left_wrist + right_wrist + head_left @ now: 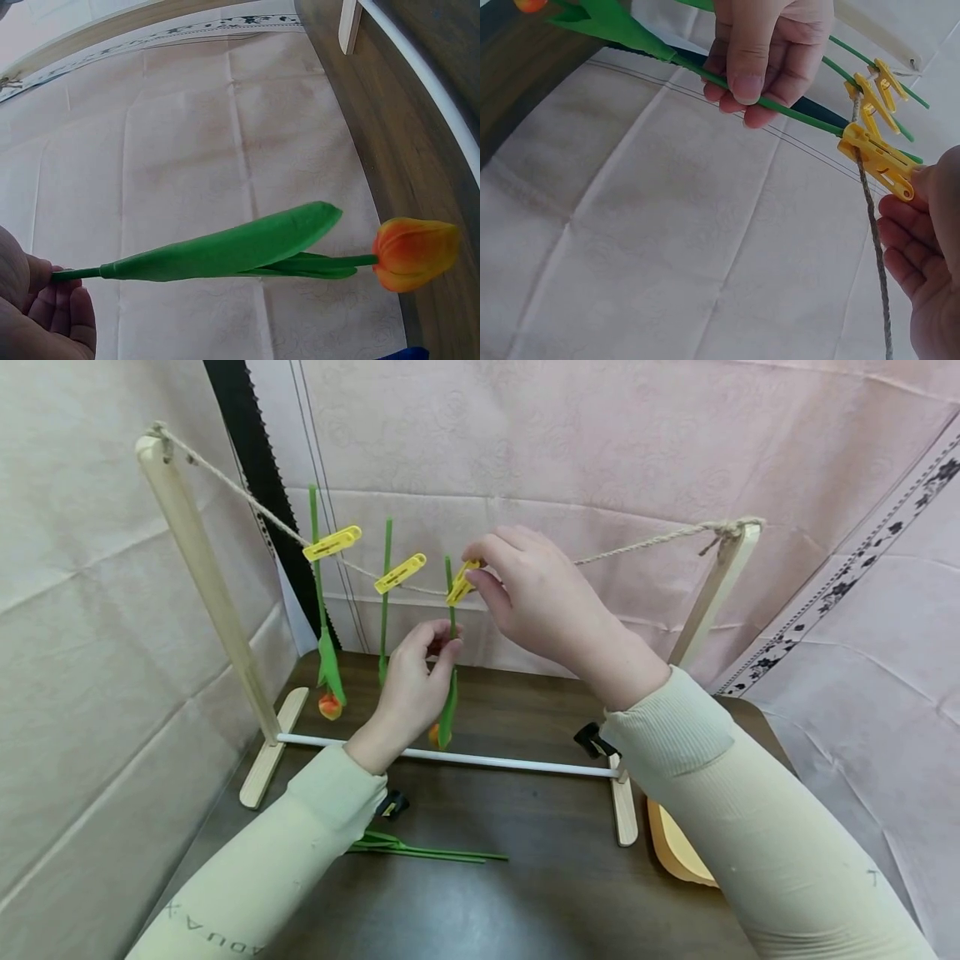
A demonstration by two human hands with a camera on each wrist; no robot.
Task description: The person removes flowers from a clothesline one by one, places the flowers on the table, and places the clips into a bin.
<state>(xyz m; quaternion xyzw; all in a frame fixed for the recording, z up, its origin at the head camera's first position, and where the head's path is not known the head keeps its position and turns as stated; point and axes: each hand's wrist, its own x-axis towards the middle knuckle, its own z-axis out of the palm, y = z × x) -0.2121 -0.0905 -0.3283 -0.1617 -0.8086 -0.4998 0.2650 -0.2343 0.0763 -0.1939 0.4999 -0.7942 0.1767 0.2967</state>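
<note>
Pale green knit sleeves (780,835) with ribbed cuffs reach in from the near edge, over a dark brown wooden table (547,893). Ahead of them, a slack beige twine line (645,545) runs between two light wooden posts (198,577).

Left grip (408,689): thumb and fingers pinch the slim green stem of an artificial tulip (225,246) with broad leaves and an orange-yellow bloom. Right grip (551,602): thumb and fingers pinch the handle end of a yellow plastic clothespin (877,161), whose jaws meet both the stem and the twine. Whether they bite fully, I cannot tell.

The relation that matters is between stem and clothespin. The tulip hangs upside down beneath the line, its long axis near vertical, bloom lowest, with the bare stem end rising past the clothespin. The left grip sits on the stem below the twine and just above the leaves; the right grip is higher, to the right of the stem, and is the nearer hand to the clip point.

To the left along the twine, two more yellow clothespins (332,543) hold two other green-stemmed tulips (330,664); the middle one's bloom is hidden behind the left grip. Loose green stems (442,857) lie on the table.
</note>
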